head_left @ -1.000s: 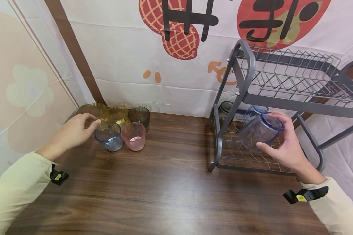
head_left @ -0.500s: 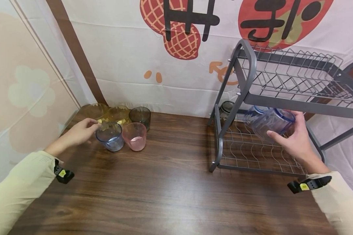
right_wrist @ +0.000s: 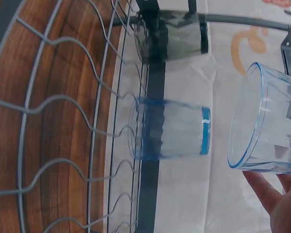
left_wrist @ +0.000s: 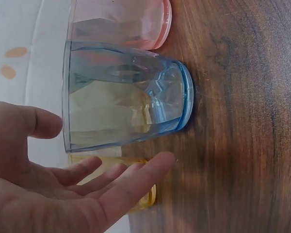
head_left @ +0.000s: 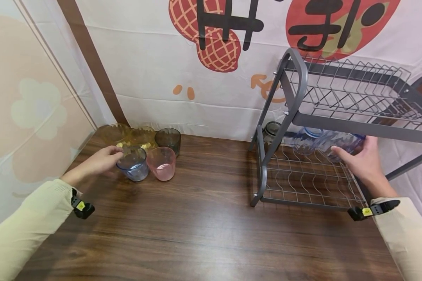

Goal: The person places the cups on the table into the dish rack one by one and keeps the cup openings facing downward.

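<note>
My left hand (head_left: 103,159) is beside a clear blue cup (head_left: 135,168) standing upright on the table. In the left wrist view its thumb is near the cup's rim, and its loosely extended fingers (left_wrist: 136,184) lie alongside without gripping. My right hand (head_left: 367,168) holds another clear bluish cup (right_wrist: 271,126), mouth downward, above the lower tier of a grey dish rack (head_left: 311,197). An upside-down blue cup (right_wrist: 172,130) and a dark grey cup (right_wrist: 174,39) rest on that tier, left of the held one.
Around the left blue cup stand a pink cup (head_left: 161,166), a dark grey cup (head_left: 168,141) and yellow cups (head_left: 140,136). The rack's upper wire tier (head_left: 355,89) overhangs the right hand. A printed cloth (head_left: 144,58) hangs behind the wooden table (head_left: 197,226).
My right hand has carried its cup back and right, in under the upper tier. My left hand has shifted right, closer to the blue cup.
</note>
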`<state>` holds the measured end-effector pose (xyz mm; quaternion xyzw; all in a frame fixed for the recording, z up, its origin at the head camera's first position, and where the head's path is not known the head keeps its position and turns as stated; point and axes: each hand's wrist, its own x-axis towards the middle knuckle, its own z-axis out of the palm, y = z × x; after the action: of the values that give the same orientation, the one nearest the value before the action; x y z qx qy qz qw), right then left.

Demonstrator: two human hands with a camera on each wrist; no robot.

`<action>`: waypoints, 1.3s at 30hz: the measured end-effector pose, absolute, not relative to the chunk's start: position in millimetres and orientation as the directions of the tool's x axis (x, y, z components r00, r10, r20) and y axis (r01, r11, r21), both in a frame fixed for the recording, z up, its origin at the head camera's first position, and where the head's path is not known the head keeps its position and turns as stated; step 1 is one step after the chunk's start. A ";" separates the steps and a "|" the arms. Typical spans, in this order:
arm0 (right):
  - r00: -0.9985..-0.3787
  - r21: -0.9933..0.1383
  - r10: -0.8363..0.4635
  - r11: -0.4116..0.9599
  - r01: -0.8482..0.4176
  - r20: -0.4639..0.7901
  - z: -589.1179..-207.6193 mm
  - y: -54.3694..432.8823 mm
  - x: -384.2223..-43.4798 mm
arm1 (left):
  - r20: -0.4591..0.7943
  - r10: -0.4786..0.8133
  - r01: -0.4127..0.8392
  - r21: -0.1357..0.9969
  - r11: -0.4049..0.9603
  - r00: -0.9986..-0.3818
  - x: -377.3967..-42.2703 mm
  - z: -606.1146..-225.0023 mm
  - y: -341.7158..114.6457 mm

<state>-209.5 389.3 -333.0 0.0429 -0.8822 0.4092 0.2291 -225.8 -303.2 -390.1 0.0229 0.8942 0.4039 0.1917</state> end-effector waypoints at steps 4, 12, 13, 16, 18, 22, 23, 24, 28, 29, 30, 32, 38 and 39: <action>-0.886 -0.693 0.141 0.681 -0.237 0.442 -332.2 396.3 -214.6 | -0.339 0.192 -0.148 0.760 0.633 -0.921 -226.1 -394.1 -301.1; -0.862 -0.669 0.213 0.722 -0.178 0.459 -335.0 406.6 -227.6 | -0.334 0.197 -0.159 0.788 0.595 -0.922 -228.5 -402.8 -299.9; -0.861 -0.666 0.225 0.728 -0.164 0.457 -335.9 407.9 -229.5 | -0.334 0.200 -0.156 0.788 0.596 -0.921 -228.7 -403.5 -299.9; -0.853 -0.659 0.246 0.739 -0.142 0.460 -338.7 412.0 -235.5 | -0.338 0.206 -0.157 0.789 0.594 -0.918 -228.9 -405.2 -299.3; -0.850 -0.652 0.261 0.749 -0.120 0.457 -340.5 414.7 -238.6 | -0.343 0.213 -0.158 0.789 0.594 -0.915 -229.2 -406.6 -298.7; -0.862 -0.636 0.277 0.769 -0.067 0.425 -342.7 421.3 -243.2 | -0.349 0.223 -0.162 0.795 0.584 -0.910 -229.7 -408.9 -297.7; -0.868 -0.635 0.278 0.771 -0.053 0.411 -343.3 423.0 -244.4 | -0.347 0.225 -0.161 0.798 0.581 -0.910 -229.6 -409.2 -297.6; -0.875 -0.634 0.279 0.772 -0.039 0.394 -344.1 424.4 -245.8 | -0.346 0.227 -0.159 0.799 0.579 -0.910 -229.5 -409.7 -297.9; -0.890 -0.629 0.287 0.777 -0.001 0.356 -346.8 428.4 -252.1 | -0.337 0.228 -0.154 0.805 0.573 -0.913 -229.5 -410.3 -298.4; -0.891 -0.629 0.290 0.778 0.006 0.349 -347.6 429.0 -253.8 | -0.336 0.226 -0.154 0.805 0.573 -0.914 -229.5 -410.2 -298.1; -0.891 -0.628 0.291 0.778 0.008 0.349 -348.4 429.8 -255.6 | -0.335 0.224 -0.154 0.804 0.575 -0.915 -229.7 -410.5 -298.1; -0.892 -0.624 0.293 0.782 0.016 0.345 -350.1 431.2 -258.9 | -0.334 0.217 -0.157 0.804 0.573 -0.917 -229.9 -410.7 -297.8; -0.897 -0.573 0.261 0.819 0.010 0.357 -357.1 435.5 -267.8 | -0.337 0.216 -0.160 0.804 0.573 -0.916 -230.4 -411.4 -298.5; -0.899 -0.565 0.255 0.825 0.010 0.356 -358.3 435.9 -268.5 | -0.336 0.217 -0.159 0.804 0.573 -0.917 -230.3 -411.5 -298.6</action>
<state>-268.5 435.9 -358.3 -0.0711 -0.9312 0.2871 0.2130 -230.3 -298.6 -411.5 0.0167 0.8632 0.4616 0.2036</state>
